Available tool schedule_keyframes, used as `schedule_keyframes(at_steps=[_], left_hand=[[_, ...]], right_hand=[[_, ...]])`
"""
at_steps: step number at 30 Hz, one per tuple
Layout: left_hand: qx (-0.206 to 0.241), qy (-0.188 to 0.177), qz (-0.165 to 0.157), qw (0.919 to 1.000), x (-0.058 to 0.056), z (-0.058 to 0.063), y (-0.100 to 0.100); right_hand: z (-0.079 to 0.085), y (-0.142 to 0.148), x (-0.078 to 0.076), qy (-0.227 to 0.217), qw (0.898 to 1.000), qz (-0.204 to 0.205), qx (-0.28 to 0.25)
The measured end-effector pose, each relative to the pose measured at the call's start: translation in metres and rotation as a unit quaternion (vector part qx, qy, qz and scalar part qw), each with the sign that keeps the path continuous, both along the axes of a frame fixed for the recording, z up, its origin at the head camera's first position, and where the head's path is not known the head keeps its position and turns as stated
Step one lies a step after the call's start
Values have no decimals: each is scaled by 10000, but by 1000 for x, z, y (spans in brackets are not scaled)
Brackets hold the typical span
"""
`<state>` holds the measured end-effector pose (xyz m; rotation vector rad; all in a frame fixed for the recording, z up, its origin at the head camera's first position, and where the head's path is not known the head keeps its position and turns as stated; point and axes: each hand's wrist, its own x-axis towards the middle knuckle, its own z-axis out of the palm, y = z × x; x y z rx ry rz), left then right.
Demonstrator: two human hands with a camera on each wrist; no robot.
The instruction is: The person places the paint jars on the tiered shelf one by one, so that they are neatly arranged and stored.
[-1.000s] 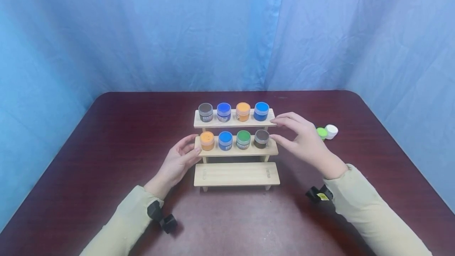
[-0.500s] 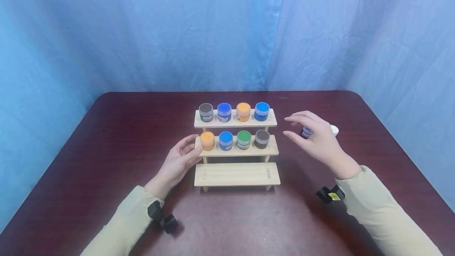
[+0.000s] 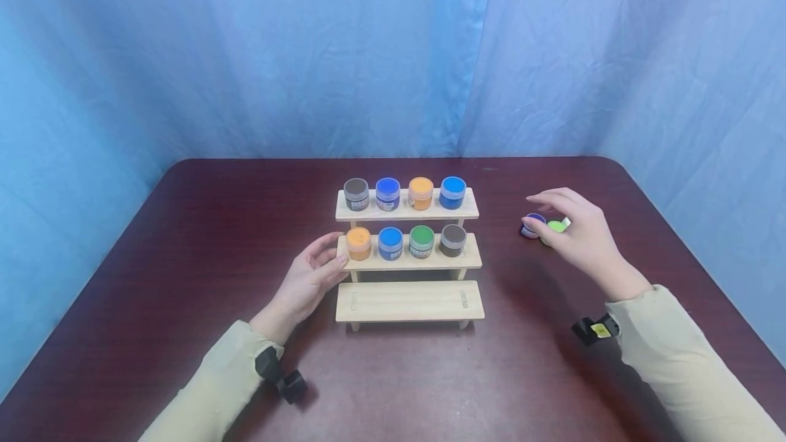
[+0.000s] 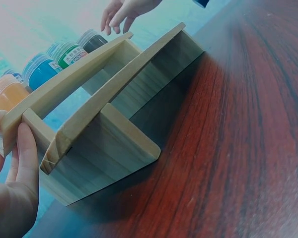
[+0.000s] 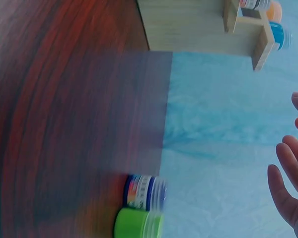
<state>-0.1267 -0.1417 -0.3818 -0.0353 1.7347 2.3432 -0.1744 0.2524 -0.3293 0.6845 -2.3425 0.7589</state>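
A three-step wooden stand sits mid-table with paint jars on its upper two steps. On the top step are black, violet-blue, orange and blue jars. The middle step carries orange, blue, green and black ones. My left hand grips the left end of the middle step, thumb on the near side, as the left wrist view also shows. My right hand holds nothing, its fingers loosely bent over a dark purple jar and a lime green jar on the table.
The dark red wooden table extends around the stand. A blue curtain hangs behind it. Something white shows only partly behind my right hand.
My right hand has moved right, away from the black jar on the middle step, to the loose jars. My left hand has kept its grip on the stand.
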Motion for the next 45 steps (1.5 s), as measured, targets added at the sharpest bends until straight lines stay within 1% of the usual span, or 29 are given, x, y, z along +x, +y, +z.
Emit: schedule_keyframes(at_steps=[8, 13, 18, 24, 29, 34, 39, 45], left_hand=[[-12, -24, 13, 10000, 0, 2, 0], [-2, -11, 5, 10000, 0, 1, 1], [49, -35, 12, 10000, 0, 1, 1], [62, -27, 24, 10000, 1, 2, 1], [-19, -55, 58, 10000, 0, 2, 1], [-88, -95, 57, 9999, 1, -2, 0], [-96, -37, 36, 9999, 0, -3, 0], [-33, -38, 78, 10000, -1, -1, 1]], right_hand=[[-6, 14, -3, -244, 9992, -281, 138], [-8, 21, -5, -746, 9954, -477, 361], [-15, 29, -9, -1286, 9890, -437, 585], [-25, 37, -19, -1559, 9837, -464, 771], [-30, 40, -27, -1960, 9745, -475, 985], [-36, 42, -32, -2330, 9648, -477, 1122], [-39, 44, -37, -2522, 9585, -489, 1233], [-38, 43, -43, -2611, 9546, -429, 1368]])
